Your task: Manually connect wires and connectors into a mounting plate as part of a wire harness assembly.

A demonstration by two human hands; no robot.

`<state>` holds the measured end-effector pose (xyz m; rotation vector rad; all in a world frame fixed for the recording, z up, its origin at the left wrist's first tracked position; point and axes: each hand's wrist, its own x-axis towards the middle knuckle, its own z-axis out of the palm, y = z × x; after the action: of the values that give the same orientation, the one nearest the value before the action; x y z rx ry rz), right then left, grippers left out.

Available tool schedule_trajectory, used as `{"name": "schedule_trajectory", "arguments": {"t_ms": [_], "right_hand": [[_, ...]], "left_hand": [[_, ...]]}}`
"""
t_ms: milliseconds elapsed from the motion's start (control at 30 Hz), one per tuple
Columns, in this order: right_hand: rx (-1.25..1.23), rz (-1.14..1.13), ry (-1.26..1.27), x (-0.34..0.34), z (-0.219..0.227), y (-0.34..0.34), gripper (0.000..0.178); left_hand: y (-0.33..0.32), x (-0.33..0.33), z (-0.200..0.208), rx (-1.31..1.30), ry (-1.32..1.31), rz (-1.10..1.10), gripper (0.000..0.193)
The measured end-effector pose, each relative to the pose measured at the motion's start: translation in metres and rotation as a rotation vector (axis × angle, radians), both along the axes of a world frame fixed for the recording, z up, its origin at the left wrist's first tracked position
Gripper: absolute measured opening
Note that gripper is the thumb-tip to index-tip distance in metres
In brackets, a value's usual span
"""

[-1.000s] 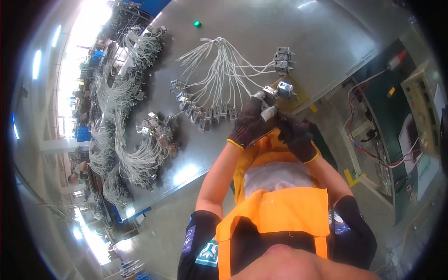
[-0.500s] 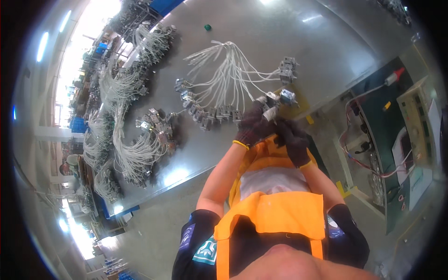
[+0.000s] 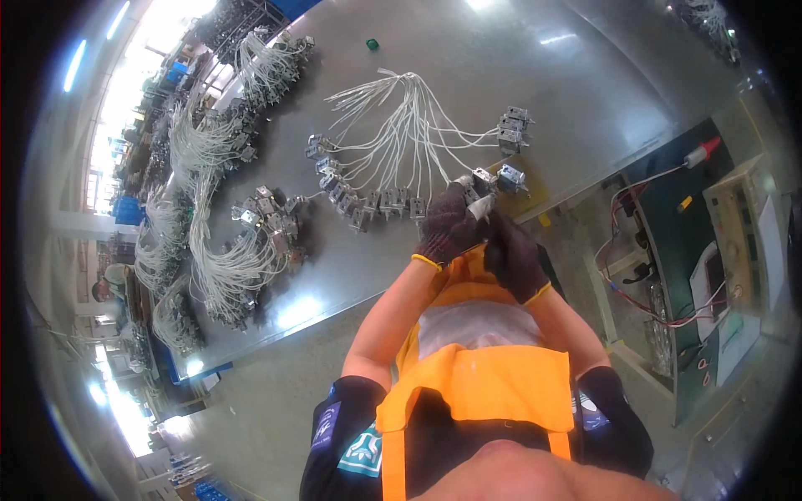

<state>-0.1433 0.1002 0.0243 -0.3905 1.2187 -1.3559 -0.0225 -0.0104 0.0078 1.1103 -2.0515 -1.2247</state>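
At the table's near edge, my left hand (image 3: 447,224), in a dark knit glove with a yellow cuff, is closed around a small pale metal part (image 3: 481,207). My right hand (image 3: 515,257), gloved alike, is closed just beside that part; whatever its fingers pinch is hidden. Beyond both hands lies a fanned bundle of white cables (image 3: 405,125) with small metal box-shaped parts at their ends. Several of these parts (image 3: 388,203) form a curved row left of my left hand. Others (image 3: 512,129) stand at the right, and one with a blue face (image 3: 510,178) sits near my fingers.
More white cable bundles with metal ends (image 3: 230,267) cover the left side of the metal table (image 3: 585,100). A small green object (image 3: 372,44) lies at the far side. To the right, a lower dark green bench (image 3: 693,376) carries a red-tipped cable plug (image 3: 703,152) and scissors (image 3: 703,369).
My right hand has shifted slightly up and left, against the part in my left hand. My left hand stays nearly in place. The whole view has moved a little.
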Motion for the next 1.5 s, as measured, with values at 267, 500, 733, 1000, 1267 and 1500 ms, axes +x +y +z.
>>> {"name": "schedule_trajectory", "arguments": {"t_ms": [267,500,733,1000,1267,1500], "right_hand": [[-0.041,-0.011,-0.664,0.003,-0.04,0.012,0.021],[-0.445,0.032,0.052,-0.024,-0.015,-0.026,0.018],[-0.583,0.077,0.359,-0.04,-0.024,-0.055,0.023],[-0.418,-0.042,0.756,-0.06,-0.009,-0.048,0.025],[-0.215,0.075,0.156,-0.031,-0.02,0.016,0.026],[-0.414,-0.114,0.661,-0.002,-0.04,0.002,0.026]], "left_hand": [[0.006,0.062,0.096,-0.12,-0.21,-0.098,0.06],[0.024,0.066,0.042,-0.547,-0.453,-0.275,0.064],[0.005,0.065,0.05,0.065,-0.12,-0.196,0.048],[0.012,0.015,-0.017,-0.223,0.153,0.204,0.055],[0.01,0.005,0.027,-0.431,-0.211,0.053,0.063],[-0.001,0.006,0.012,-0.632,-0.15,-0.107,0.05]]}}
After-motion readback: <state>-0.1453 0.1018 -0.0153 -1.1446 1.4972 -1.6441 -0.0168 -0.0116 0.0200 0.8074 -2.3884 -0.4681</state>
